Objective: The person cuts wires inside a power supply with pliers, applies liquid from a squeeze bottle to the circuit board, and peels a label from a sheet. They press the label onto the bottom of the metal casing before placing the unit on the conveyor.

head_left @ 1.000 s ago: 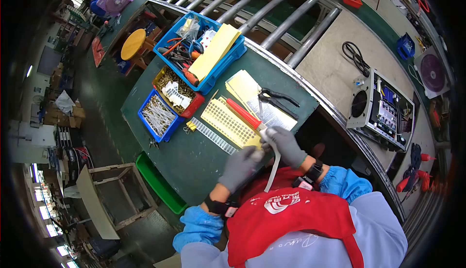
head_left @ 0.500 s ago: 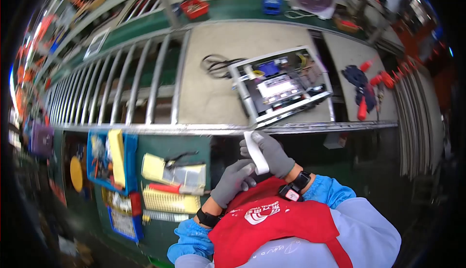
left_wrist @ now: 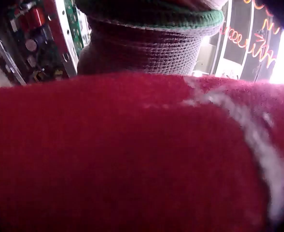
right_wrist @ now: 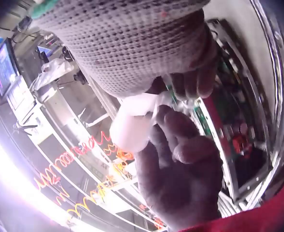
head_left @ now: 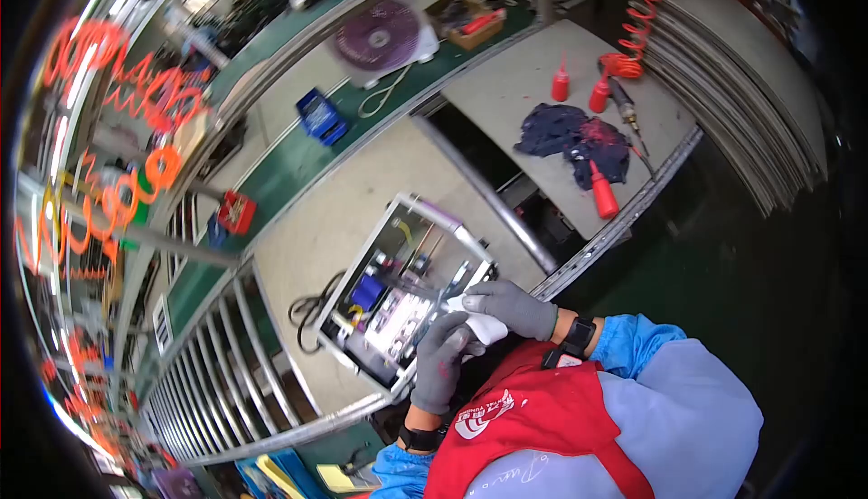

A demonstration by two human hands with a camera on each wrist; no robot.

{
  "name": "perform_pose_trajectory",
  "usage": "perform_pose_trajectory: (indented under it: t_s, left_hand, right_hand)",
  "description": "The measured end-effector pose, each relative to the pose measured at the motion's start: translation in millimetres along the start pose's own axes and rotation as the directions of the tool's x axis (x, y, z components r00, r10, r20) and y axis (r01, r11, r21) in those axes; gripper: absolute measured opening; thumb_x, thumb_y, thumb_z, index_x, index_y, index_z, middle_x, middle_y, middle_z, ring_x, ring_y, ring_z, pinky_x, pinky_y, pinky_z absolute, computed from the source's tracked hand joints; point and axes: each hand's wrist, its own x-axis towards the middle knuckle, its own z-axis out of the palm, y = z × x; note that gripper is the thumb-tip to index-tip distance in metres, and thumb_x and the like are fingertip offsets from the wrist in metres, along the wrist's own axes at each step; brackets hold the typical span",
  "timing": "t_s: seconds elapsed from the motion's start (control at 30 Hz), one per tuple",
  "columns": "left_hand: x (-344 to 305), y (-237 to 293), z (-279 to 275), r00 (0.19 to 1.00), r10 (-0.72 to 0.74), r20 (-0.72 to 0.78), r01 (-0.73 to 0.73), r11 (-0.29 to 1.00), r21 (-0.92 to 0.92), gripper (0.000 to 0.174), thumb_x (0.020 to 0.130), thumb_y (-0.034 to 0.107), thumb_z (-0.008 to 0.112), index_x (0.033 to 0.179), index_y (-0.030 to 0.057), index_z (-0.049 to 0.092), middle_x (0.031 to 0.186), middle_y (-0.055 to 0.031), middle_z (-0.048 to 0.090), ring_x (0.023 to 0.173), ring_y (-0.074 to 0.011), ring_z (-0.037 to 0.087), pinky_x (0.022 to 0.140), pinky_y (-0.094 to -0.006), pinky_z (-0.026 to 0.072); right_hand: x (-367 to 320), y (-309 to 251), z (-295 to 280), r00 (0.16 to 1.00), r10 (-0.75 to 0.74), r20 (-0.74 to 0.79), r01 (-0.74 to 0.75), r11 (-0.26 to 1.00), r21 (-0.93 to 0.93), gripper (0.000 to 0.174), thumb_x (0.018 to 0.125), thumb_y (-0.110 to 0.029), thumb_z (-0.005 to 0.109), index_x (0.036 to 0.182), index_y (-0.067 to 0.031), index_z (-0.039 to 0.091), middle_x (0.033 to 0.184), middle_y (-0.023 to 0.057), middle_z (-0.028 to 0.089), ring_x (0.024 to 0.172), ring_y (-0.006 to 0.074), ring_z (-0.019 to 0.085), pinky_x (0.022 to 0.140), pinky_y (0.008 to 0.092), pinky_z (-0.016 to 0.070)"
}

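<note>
Nearest, a red apron (head_left: pixel 529 418) is seen, close to both grips. A white strip (head_left: pixel 489 328) is pinched by the right grip (head_left: pixel 514 308) and is held between the two hands. The left grip (head_left: pixel 439 361) is half curled, with its fingertips at the strip; whether the strip is pinched there cannot be told. The near edge of an open metal case (head_left: pixel 376 387) is partly covered by the left grip, so little room is left between case and apron. More room is offered beyond the case, where the beige bench (head_left: pixel 362 174) is left exposed as far as a steel roller (head_left: pixel 488 193); at the case's left side a black cable (head_left: pixel 306 311) is looped. Past the roller and a dark gap, dark cloth (head_left: pixel 544 128) and red bottles (head_left: pixel 604 193) are set on another board (head_left: pixel 488 97). Farther off, a blue bin (head_left: pixel 321 119) and a purple fan (head_left: pixel 378 38) are seen.

Compared with half a second ago, the view is turned rightward, the grips are brought over the case's near edge, and the strip, then straight, is bent.
</note>
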Motion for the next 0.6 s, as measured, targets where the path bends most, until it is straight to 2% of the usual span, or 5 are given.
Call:
perform_pose_trajectory:
  t_s: [0.1, 0.17, 0.27, 0.43, 0.6]
  left_hand:
    - [47, -6, 19, 0.988, 0.141, -0.063, -0.127, 0.974, 0.186, 0.033, 0.097, 0.016, 0.062, 0.123, -0.0048, 0.062, 0.108, -0.0109, 0.067, 0.097, -0.0167, 0.066, 0.083, -0.0321, 0.0548]
    - [70, -8, 29, 0.87, 0.492, -0.022, -0.292, 0.551, 0.782, 0.024, 0.093, 0.008, 0.065, 0.116, 0.0013, 0.064, 0.101, -0.0137, 0.068, 0.087, -0.0252, 0.068, 0.075, -0.0351, 0.0547]
    - [87, -39, 19, 0.678, 0.65, 0.343, -0.406, -0.059, 0.912, 0.026, 0.085, 0.012, 0.072, 0.11, 0.0087, 0.066, 0.101, -0.0112, 0.069, 0.08, -0.0302, 0.067, 0.067, -0.0393, 0.0547]
    - [96, -56, 11, 0.683, 0.643, 0.347, -0.367, -0.108, 0.924, 0.032, 0.08, 0.015, 0.076, 0.11, 0.0101, 0.066, 0.102, -0.0078, 0.071, 0.076, -0.0249, 0.068, 0.062, -0.0366, 0.0533]
    - [117, -46, 6, 0.722, 0.663, 0.2, -0.242, -0.029, 0.97, 0.032, 0.079, 0.012, 0.076, 0.11, 0.0096, 0.065, 0.098, -0.01, 0.07, 0.074, -0.0279, 0.068, 0.061, -0.0389, 0.0541]
  right_hand:
    - [24, -10, -73, 0.949, -0.262, -0.175, 0.183, 0.91, -0.371, 0.029, 0.099, -0.022, 0.064, 0.115, 0.0015, 0.071, 0.102, 0.0053, 0.071, 0.091, 0.011, 0.064, 0.08, 0.0274, 0.052]
    - [45, -18, -124, 0.828, -0.413, -0.378, 0.211, 0.856, -0.472, 0.03, 0.093, -0.022, 0.066, 0.112, 0.0011, 0.072, 0.096, 0.0151, 0.074, 0.087, 0.0185, 0.068, 0.081, 0.0319, 0.0528]
    - [71, -53, -177, 0.705, -0.408, -0.58, 0.103, 0.868, -0.485, 0.026, 0.094, -0.019, 0.063, 0.106, 0.0018, 0.072, 0.087, 0.0099, 0.071, 0.079, 0.0159, 0.065, 0.074, 0.0317, 0.0515]
    - [147, -47, -227, 0.646, -0.158, -0.747, 0.111, 0.987, -0.114, 0.025, 0.099, -0.014, 0.059, 0.118, -0.0013, 0.068, 0.089, 0.0038, 0.067, 0.074, 0.0103, 0.065, 0.062, 0.0259, 0.0534]
    - [237, 20, -268, 0.564, -0.431, -0.704, 0.21, 0.9, -0.383, 0.023, 0.101, -0.004, 0.055, 0.12, 0.0019, 0.066, 0.101, 0.0073, 0.067, 0.082, 0.0127, 0.067, 0.071, 0.0273, 0.0592]
